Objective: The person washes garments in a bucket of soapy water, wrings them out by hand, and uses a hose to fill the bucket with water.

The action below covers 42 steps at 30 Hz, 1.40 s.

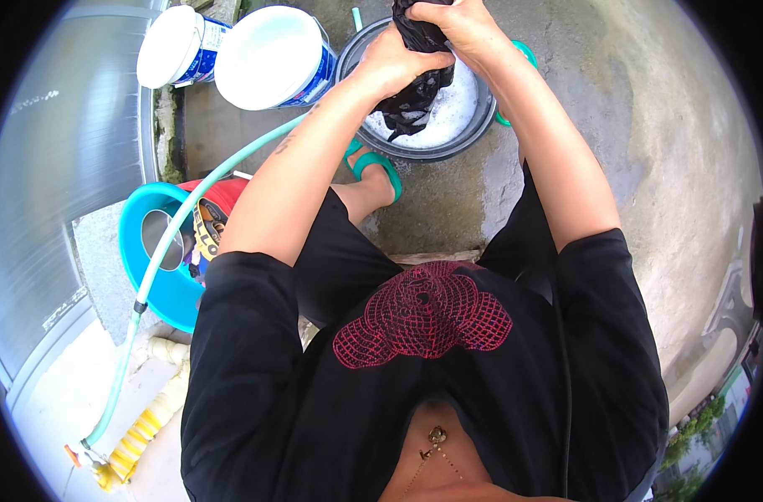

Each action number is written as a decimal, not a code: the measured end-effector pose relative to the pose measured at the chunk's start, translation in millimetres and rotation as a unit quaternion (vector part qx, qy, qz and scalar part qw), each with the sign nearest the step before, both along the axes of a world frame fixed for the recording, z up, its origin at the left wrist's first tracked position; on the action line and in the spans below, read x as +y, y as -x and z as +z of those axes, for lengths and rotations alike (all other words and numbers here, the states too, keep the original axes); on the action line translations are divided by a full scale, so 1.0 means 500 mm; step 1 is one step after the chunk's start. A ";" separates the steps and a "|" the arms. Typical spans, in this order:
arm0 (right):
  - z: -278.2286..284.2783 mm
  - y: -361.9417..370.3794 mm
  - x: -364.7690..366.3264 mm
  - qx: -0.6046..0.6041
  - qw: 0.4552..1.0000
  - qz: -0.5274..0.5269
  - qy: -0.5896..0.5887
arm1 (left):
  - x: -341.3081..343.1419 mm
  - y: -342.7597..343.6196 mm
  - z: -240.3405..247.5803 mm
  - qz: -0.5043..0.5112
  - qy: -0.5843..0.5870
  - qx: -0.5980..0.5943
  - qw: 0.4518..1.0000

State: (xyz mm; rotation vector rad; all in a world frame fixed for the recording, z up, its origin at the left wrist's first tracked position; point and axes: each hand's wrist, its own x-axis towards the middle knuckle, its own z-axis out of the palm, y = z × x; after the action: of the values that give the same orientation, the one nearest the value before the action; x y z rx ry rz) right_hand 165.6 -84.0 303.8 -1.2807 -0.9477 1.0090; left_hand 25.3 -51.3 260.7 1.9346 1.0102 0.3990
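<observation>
A wet black cloth, perhaps a garment, is bunched between my two hands above a dark round basin. White suds cover the water in the basin. My left hand is closed around the cloth's middle, thumb pointing right. Higher up and farther away, my right hand grips the upper part of the same cloth. The cloth's lower end hangs down to the foam. Its top runs out of the picture, and what kind of garment it is cannot be made out.
Two white buckets with lids stand left of the basin. A pale green hose arches past my left arm. Below it sits a turquoise tub with clothes and a red item. My feet, in green sandals, flank the basin on wet concrete.
</observation>
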 end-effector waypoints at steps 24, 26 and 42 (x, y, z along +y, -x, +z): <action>-0.124 -0.140 -0.133 0.088 0.983 -0.116 0.113 | -0.001 0.072 -0.039 0.030 0.739 -0.385 0.552; -0.178 -0.121 -0.131 0.317 0.912 -0.130 0.226 | -0.027 0.065 -0.020 -0.014 0.791 -0.458 0.406; -0.179 -0.123 -0.037 0.308 0.941 0.042 0.136 | -0.159 0.008 0.057 0.126 0.530 -0.149 0.825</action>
State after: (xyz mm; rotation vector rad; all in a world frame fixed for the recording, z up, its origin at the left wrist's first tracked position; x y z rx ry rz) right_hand 227.0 -102.5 214.6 -1.0412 -0.3857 1.5310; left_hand 21.2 -130.9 289.2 0.7075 0.9665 0.1892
